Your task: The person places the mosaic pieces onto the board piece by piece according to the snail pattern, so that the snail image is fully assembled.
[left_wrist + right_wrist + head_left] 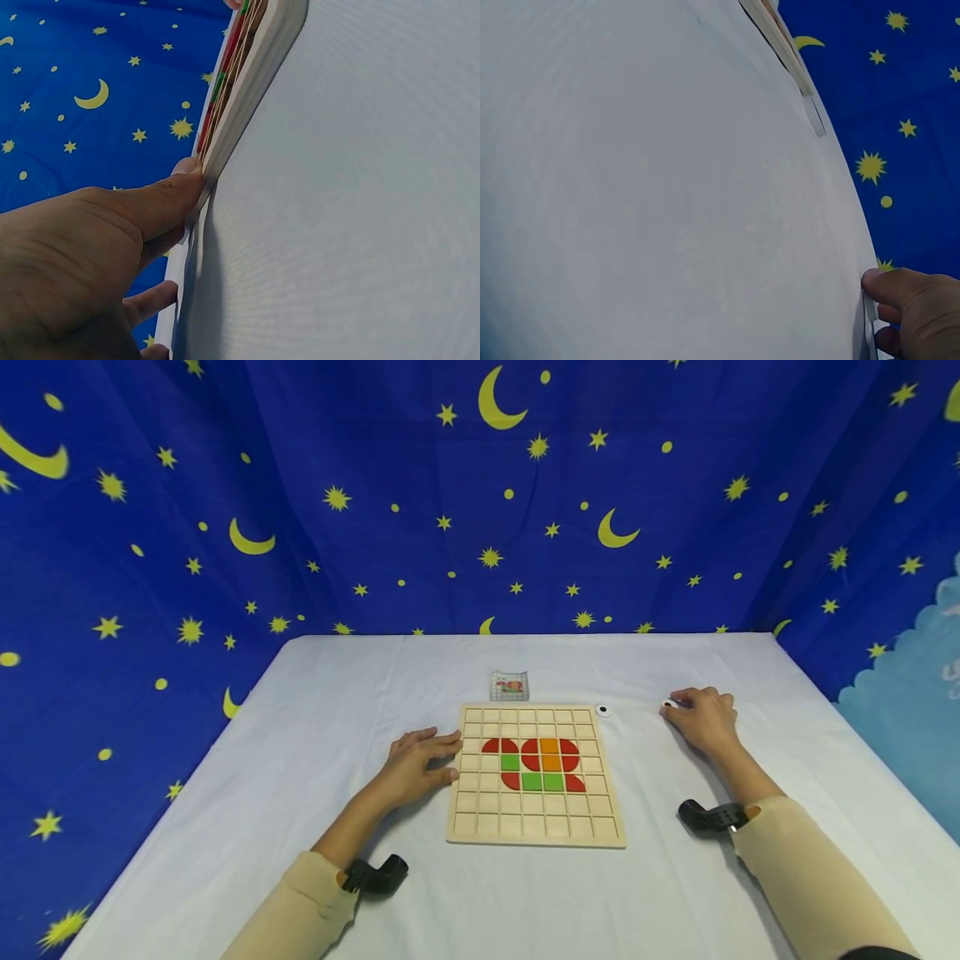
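A wooden grid board [536, 825] lies on the white table with red, green and orange pieces [551, 746] set in its middle cells. My left hand [408, 768] rests against the board's left edge, thumb and fingers spread along it. In the left wrist view the thumb [176, 184] touches the board's side. Off to the right, my right hand [705, 718] pinches a small white disc with a black dot [667, 704], partly hidden by the fingertips. A second white disc with a black dot [603, 711] lies beside the board's upper right corner.
A small picture card [510, 686] with a grid pattern lies just behind the board. The white tablecloth [360, 685] reaches back to a blue curtain [420, 460] with yellow moons and stars. Black wrist mounts [378, 875] jut out near both sleeves.
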The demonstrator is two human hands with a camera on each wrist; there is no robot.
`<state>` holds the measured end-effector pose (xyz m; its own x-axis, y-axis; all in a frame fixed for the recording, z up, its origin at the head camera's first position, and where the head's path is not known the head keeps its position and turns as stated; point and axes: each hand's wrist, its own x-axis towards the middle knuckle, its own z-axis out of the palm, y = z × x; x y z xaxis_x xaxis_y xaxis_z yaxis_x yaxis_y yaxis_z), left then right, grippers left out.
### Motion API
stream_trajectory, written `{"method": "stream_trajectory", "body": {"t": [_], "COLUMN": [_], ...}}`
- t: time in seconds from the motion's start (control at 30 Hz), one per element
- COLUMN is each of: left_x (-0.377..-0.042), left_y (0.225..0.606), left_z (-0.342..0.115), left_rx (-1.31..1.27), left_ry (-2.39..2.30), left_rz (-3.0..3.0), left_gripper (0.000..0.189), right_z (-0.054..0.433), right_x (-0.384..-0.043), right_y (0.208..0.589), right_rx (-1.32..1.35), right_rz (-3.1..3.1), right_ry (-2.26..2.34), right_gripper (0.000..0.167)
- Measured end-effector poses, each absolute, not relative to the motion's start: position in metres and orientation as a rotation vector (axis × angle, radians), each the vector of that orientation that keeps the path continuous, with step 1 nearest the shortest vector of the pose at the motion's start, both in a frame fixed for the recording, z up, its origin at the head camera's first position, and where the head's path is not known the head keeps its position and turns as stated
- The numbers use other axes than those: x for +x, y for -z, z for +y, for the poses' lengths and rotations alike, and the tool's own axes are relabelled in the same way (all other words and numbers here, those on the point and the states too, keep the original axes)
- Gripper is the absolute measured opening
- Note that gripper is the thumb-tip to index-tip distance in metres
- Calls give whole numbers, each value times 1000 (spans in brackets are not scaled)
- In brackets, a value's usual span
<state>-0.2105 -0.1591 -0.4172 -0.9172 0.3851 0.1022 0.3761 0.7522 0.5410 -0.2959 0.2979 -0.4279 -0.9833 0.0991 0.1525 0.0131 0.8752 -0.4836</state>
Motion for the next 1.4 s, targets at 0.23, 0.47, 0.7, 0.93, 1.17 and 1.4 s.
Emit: {"method": "stream_trajectory", "body": {"t": [0.23,0.47,0.7,0.93,1.17,1.4], "left_x": [-208,-210,-211,-210,-209,-210], "left_y": [417,416,416,416,415,416], "left_z": [-159,-158,-158,-158,-158,-159], "left_rx": [701,665,635,638,644,652], "left_ry": [-956,-951,-904,-902,-901,-906], "left_rz": [2945,2923,2918,2927,2931,2928], "left_gripper": [51,52,52,50,51,51], "right_z": [302,303,303,296,272,238], "right_x": [-295,-295,-295,-289,-276,-259], "right_y": [427,426,428,425,418,416], "right_rx": [-81,-63,-63,-23,80,234], "right_rz": [-2872,-2856,-2852,-2810,-2774,-2696], "right_ry": [-736,-726,-719,-736,-783,-845], "right_gripper": [40,35,35,34,33,28]}}
